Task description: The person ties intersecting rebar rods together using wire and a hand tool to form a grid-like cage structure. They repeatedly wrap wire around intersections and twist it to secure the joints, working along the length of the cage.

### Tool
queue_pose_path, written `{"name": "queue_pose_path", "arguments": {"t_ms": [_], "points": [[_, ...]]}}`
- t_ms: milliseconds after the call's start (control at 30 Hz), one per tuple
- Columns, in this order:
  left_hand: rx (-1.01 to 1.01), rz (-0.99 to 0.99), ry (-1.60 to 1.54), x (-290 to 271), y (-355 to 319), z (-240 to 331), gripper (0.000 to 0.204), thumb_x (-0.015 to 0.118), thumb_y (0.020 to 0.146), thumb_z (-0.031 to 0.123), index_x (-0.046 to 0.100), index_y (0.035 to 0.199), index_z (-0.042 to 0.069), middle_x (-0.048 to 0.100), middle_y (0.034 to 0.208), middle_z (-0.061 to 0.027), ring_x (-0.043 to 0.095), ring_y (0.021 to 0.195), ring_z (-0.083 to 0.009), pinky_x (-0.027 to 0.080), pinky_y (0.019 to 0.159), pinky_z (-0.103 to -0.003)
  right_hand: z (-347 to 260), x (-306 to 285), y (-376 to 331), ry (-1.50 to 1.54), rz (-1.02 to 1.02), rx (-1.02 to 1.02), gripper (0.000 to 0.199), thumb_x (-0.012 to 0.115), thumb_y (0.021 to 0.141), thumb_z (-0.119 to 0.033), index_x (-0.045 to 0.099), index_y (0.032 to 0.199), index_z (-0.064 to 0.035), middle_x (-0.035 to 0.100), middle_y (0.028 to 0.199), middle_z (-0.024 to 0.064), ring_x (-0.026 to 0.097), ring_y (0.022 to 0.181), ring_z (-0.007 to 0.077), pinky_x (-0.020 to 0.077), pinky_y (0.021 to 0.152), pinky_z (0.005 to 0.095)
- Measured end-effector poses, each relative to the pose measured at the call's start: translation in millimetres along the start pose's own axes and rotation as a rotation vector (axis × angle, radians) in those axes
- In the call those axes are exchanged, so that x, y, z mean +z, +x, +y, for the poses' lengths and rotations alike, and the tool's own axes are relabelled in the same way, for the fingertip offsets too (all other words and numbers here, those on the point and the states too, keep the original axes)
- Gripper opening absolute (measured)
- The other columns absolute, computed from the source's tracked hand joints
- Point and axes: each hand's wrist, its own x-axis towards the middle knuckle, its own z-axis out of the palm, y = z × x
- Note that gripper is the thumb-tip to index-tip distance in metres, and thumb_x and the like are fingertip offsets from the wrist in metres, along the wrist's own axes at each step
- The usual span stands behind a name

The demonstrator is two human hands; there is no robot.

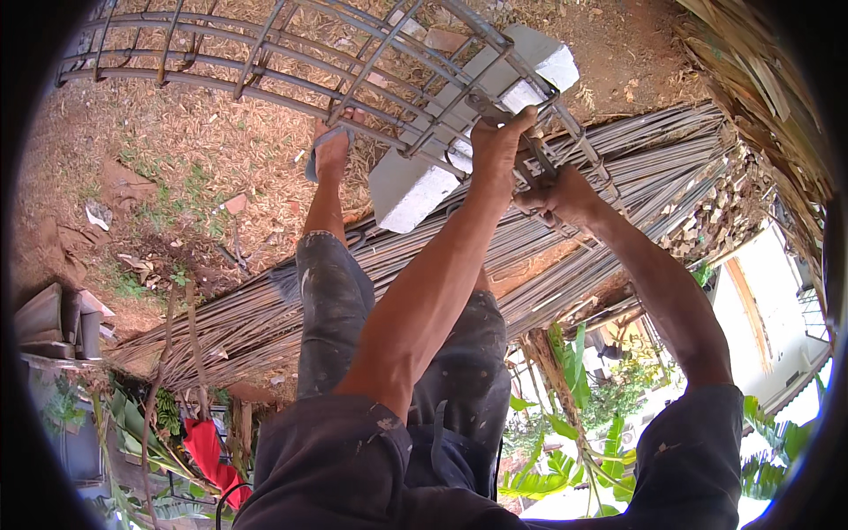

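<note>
At the upper centre, my left hand point(496, 148) is closed around the upper part of dark metal pincers point(484, 104), its thumb pointing right. My right hand point(572, 196) is closed at the lower end of the same tool, by its handles. Both hands are at the near end of a rebar cage point(256, 66), made of long bars with cross ties. The cage passes over a pale concrete block point(415, 181). My fingers hide part of the tool and the bars behind it.
A long pile of loose steel rods point(521, 256) lies across the ground by my legs. My sandalled foot point(331, 150) stands beside the cage. Wood offcuts point(724, 208) are heaped at the right, below dry thatch point(760, 79). A red cloth point(203, 450) hangs among plants.
</note>
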Motion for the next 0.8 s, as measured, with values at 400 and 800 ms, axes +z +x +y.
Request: {"name": "queue_pose_path", "arguments": {"t_ms": [400,800], "points": [[0.352,0.267,0.979,-6,-37,18,0.040,0.054,0.097,0.036,0.047,0.102,-0.003,0.064,0.082,-0.0278,0.064,0.074,-0.0457,0.050,0.063,-0.050,13,84,-3,0.224,0.046,-0.278,0.031,0.062,0.087,-0.024,0.059,0.109,-0.0022,0.067,0.085,0.0095,0.064,0.070,0.0183,0.0519,0.061,0.0321],[0.377,-0.331,1.075,-72,-134,37,0.033,0.049,0.102,0.027,0.058,0.084,0.000,0.045,0.060,-0.0072,0.046,0.056,-0.0194,0.037,0.055,-0.035,14,181,-20,1.819,0.128,-0.375,0.048,0.050,0.102,-0.028,0.032,0.142,-0.0105,0.059,0.095,0.0069,0.063,0.079,0.0165,0.0513,0.058,0.0251]]}}
